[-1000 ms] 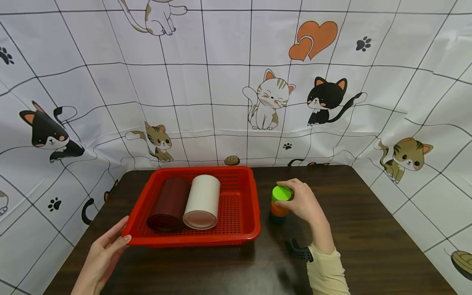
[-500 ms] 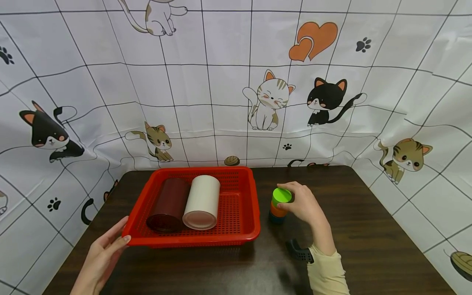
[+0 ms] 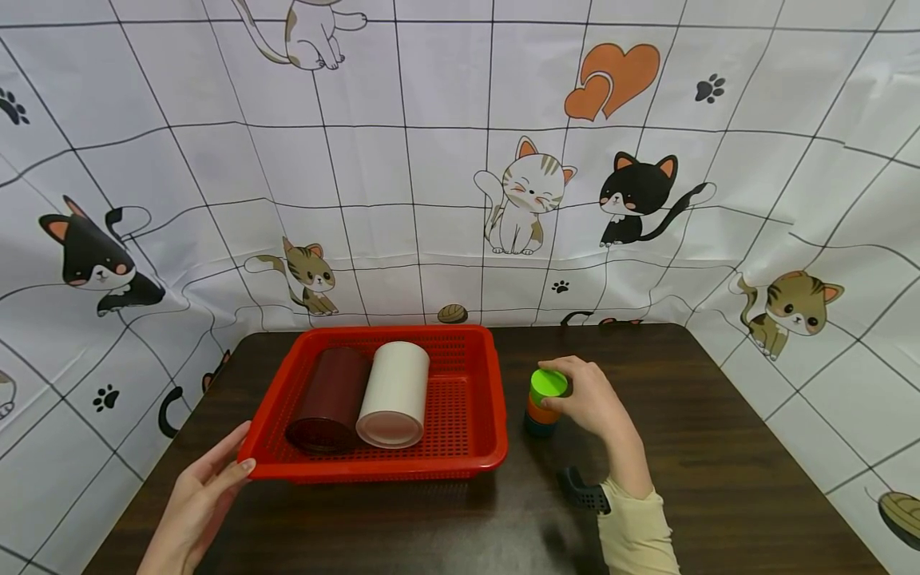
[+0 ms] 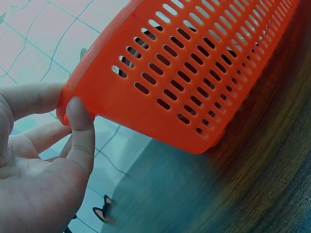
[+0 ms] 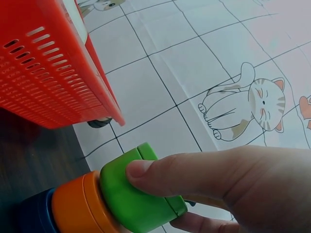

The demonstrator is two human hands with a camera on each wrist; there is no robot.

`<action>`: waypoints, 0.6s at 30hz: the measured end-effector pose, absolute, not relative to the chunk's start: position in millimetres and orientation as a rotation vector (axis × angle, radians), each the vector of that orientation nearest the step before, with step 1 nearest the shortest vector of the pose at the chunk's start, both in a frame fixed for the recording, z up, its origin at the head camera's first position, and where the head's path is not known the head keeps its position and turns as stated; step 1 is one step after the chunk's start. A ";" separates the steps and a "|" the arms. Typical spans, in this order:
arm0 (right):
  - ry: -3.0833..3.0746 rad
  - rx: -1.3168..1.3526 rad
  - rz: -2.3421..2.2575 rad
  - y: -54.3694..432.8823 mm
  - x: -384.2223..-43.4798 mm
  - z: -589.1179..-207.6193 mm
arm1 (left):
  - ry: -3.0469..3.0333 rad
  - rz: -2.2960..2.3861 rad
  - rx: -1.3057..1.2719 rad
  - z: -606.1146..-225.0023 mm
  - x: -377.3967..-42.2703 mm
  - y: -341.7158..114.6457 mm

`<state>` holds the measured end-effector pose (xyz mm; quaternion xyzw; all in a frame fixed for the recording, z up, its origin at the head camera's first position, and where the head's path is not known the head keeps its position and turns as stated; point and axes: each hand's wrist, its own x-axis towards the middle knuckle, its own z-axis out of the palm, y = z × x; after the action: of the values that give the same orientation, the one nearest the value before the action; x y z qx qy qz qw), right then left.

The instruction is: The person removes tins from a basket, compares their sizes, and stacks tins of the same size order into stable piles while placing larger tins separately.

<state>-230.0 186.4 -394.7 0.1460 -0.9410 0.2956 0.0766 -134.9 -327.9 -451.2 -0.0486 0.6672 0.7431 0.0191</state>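
Note:
My left hand [image 3: 197, 499] pinches the front left corner of a red plastic basket [image 3: 499, 399] between thumb and fingers. In the left wrist view the thumb [image 4: 81, 119] presses on the basket's rim. Inside the basket lie a dark brown cylinder [image 3: 336, 395] and a white cylinder [image 3: 395, 383], side by side. Right of the basket, my right hand [image 3: 589, 395] grips a small green round container [image 3: 548, 383] by its sides. Below the green one are an orange container [image 3: 541, 412] and a dark blue container [image 5: 36, 213], stacked in a column on the table.
The dark wooden table [image 3: 704, 479] carries everything. Behind it hangs a white sheet [image 3: 446, 160] with cat prints and a grid, meeting the table's back edge. A black band [image 3: 585, 491] is at my right wrist, by the pale yellow sleeve [image 3: 636, 527].
My right hand has lowered slightly with the green container, which sits a little lower over the orange one. The left hand and the basket have stayed in place.

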 end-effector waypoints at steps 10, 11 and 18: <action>-2.804 0.465 0.878 187.7 -229.7 -395.2 | 2.075 2.294 -0.160 -451.1 -135.0 -327.9; -2.803 0.465 0.879 188.1 -229.7 -395.5 | 2.073 2.295 -0.157 -451.2 -135.0 -328.1; -2.796 0.481 0.902 190.5 -230.2 -396.8 | 2.077 2.275 -0.160 -451.5 -134.6 -328.9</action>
<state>-230.2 190.5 -396.8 0.1609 -0.9360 0.3020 0.0823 -134.6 -328.9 -451.5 -0.0517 0.6731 0.7372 0.0284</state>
